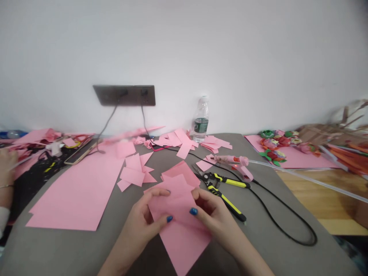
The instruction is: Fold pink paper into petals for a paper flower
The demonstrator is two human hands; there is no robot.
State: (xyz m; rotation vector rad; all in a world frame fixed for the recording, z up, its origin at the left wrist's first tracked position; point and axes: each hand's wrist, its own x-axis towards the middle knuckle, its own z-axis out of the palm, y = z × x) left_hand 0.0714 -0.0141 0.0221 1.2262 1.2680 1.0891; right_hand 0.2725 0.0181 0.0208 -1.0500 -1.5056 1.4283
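A sheet of pink paper (184, 245) hangs between my two hands, tilted over the front of the grey table, with a smaller pink piece overlapping its upper part. My left hand (143, 220) pinches its left edge between thumb and fingers. On the other edge, my right hand (215, 214) grips with the blue-nailed thumb on top and the fingers curled behind. Just beyond lie more pink paper pieces (184, 170). Right of these, pliers with black and yellow handles (227, 191) rest open on the table.
A pink glue gun (234, 163) with a glue stick and black cable lies to the right. Large pink sheets (77, 191) cover the left side. A water bottle (200, 120) stands by the wall, paper flowers (276, 147) at right. Another person's hand (7, 168) is at far left.
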